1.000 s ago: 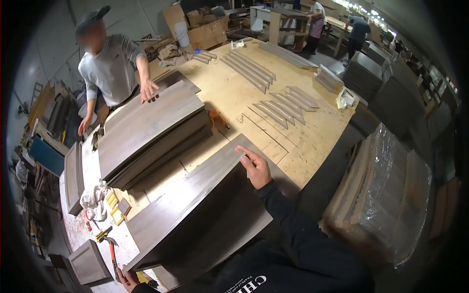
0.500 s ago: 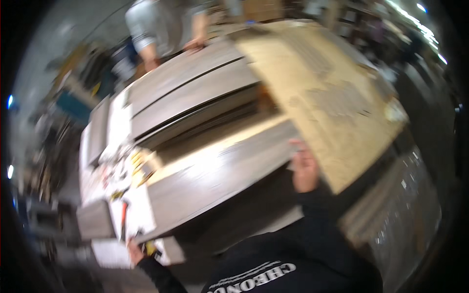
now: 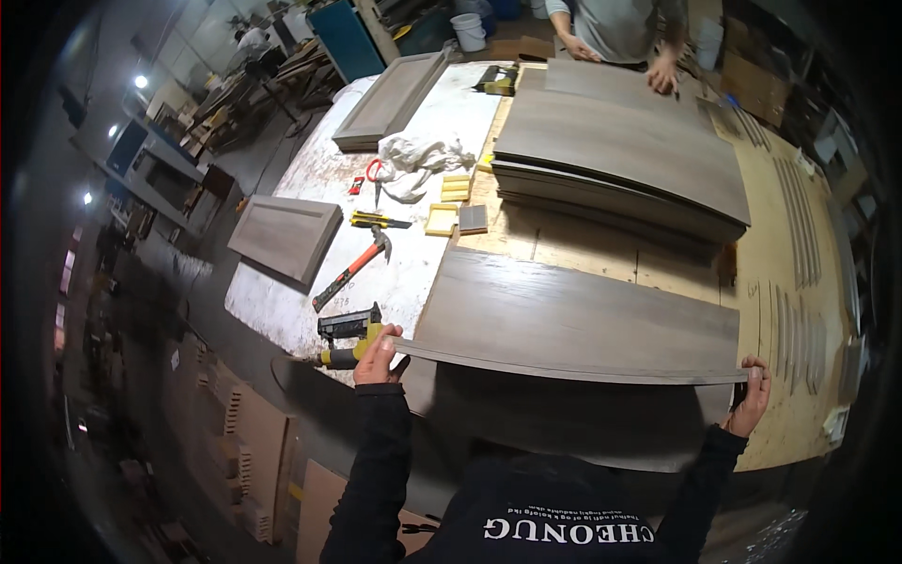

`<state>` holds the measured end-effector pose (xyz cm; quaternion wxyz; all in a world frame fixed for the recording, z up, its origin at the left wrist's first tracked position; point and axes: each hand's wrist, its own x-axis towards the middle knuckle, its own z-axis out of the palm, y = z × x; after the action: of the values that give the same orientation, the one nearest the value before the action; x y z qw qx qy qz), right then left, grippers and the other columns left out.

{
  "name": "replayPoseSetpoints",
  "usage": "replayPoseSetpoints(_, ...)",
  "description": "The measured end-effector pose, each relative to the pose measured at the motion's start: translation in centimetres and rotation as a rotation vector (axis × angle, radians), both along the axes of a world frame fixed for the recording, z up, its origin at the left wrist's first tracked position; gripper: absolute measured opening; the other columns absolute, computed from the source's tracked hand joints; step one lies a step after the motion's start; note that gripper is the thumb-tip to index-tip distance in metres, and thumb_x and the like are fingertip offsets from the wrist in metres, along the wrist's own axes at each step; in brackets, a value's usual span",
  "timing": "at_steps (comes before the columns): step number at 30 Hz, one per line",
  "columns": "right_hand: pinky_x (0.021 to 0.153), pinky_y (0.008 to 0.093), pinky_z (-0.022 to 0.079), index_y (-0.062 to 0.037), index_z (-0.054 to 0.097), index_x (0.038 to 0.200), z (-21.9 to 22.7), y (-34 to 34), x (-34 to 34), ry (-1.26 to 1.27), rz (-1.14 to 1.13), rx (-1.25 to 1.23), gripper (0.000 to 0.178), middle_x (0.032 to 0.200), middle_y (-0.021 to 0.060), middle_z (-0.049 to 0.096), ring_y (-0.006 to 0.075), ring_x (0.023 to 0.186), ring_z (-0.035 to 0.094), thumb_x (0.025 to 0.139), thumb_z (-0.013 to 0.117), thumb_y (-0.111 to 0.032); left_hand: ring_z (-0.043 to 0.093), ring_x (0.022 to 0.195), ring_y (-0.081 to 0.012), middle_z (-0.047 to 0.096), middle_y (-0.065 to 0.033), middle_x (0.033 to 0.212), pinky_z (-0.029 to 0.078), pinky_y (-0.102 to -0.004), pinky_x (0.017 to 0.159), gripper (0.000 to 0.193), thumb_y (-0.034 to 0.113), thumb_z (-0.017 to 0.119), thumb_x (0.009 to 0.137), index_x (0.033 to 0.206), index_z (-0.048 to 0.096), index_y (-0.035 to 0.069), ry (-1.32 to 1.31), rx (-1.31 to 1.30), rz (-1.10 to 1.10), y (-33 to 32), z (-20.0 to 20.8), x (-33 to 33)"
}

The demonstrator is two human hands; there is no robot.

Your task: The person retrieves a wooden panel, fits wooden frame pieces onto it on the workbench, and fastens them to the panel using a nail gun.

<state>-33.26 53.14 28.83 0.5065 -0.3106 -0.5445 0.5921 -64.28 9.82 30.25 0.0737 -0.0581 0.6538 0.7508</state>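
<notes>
A wide grey-brown wood panel (image 3: 583, 315) lies on the table in front of me. Along its near edge runs a long thin wooden strip (image 3: 564, 372), its left end reaching past the panel's corner. My left hand (image 3: 378, 359) pinches the strip's left end. At the other end my right hand (image 3: 752, 399) is closed on it, fingers curled over the tip. Whether the strip touches the panel all along, I cannot tell. Right beside my left hand lies a black and yellow-green nail gun (image 3: 349, 325).
A claw hammer (image 3: 353, 271), a utility knife (image 3: 380, 220), red-handled scissors (image 3: 376, 174) and a crumpled white cloth (image 3: 413, 164) lie on the white sheet (image 3: 282, 301). Beyond stands a panel stack (image 3: 611, 150), with a co-worker's hands (image 3: 662, 77) on it. Thin strips (image 3: 799, 226) lie at right.
My view has swung left and steadied, so the table appears turned. Both hands stay at the two ends of the panel's near edge, where the strip now shows clearly.
</notes>
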Motion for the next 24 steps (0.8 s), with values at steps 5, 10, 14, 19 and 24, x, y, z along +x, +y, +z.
replayPoseSetpoints(5, 0.094, 0.0316, 0.037, 0.0015, 0.051, 0.109, 0.2, 0.7, 0.5, -0.018, 0.05, -0.045, 0.022, 0.103, 0.0095, 0.055, 0.0173, 0.099, 0.05, 0.093, 0.049, -0.014, 0.055, 0.108, -0.0174, 0.057, -0.0095, 0.121, 0.048, -0.0288, 0.084, 0.043, 0.029, 0.049, 0.094, 0.127, 0.049, 0.002, -0.03, 0.119, -0.107, 0.2, 1.0, 0.3)
replayPoseSetpoints(10, 0.096, 0.0329, 0.038, 0.0036, 0.049, 0.117, 0.2, 0.6, 0.7, 0.005, 0.03, -0.077, 0.03, 0.108, 0.0109, 0.056, 0.0187, 0.103, 0.051, 0.093, 0.05, -0.015, 0.054, 0.109, -0.0174, 0.057, -0.0085, 0.121, 0.046, -0.0319, 0.088, 0.046, 0.033, 0.049, 0.094, 0.128, 0.049, 0.003, -0.011, 0.152, -0.14, -0.4, -0.1, 0.2)
replayPoseSetpoints(14, 0.095, 0.0324, 0.038, 0.0048, 0.051, 0.118, 0.6, 0.4, 0.7, -0.043, -0.001, -0.06, 0.032, 0.109, 0.0115, 0.057, 0.019, 0.103, 0.052, 0.093, 0.051, -0.015, 0.056, 0.106, -0.0168, 0.06, -0.0079, 0.116, 0.047, -0.031, 0.086, 0.043, 0.032, 0.05, 0.094, 0.125, 0.053, 0.003, -0.047, 0.078, -0.051, 1.1, 0.6, 0.7)
replayPoseSetpoints(19, 0.095, 0.0314, 0.039, 0.0018, 0.054, 0.114, 0.8, 0.3, 0.5, -0.074, 0.012, -0.05, 0.029, 0.106, 0.0087, 0.057, 0.0178, 0.101, 0.052, 0.093, 0.052, -0.017, 0.059, 0.101, -0.0178, 0.062, -0.009, 0.109, 0.05, -0.0331, 0.084, 0.04, 0.033, 0.049, 0.094, 0.118, 0.057, 0.001, 0.188, -0.165, 0.085, 1.9, -0.5, 1.0)
replayPoseSetpoints(24, 0.096, 0.032, 0.037, 0.0034, 0.051, 0.119, 1.1, -0.1, 0.1, -0.085, -0.021, -0.053, 0.035, 0.109, 0.0112, 0.056, 0.0198, 0.105, 0.052, 0.094, 0.05, -0.02, 0.056, 0.107, -0.0203, 0.059, -0.0111, 0.116, 0.047, -0.0337, 0.09, 0.039, 0.025, 0.047, 0.094, 0.123, 0.052, 0.0, 0.209, -0.065, 0.005, 0.9, -0.7, 1.0)
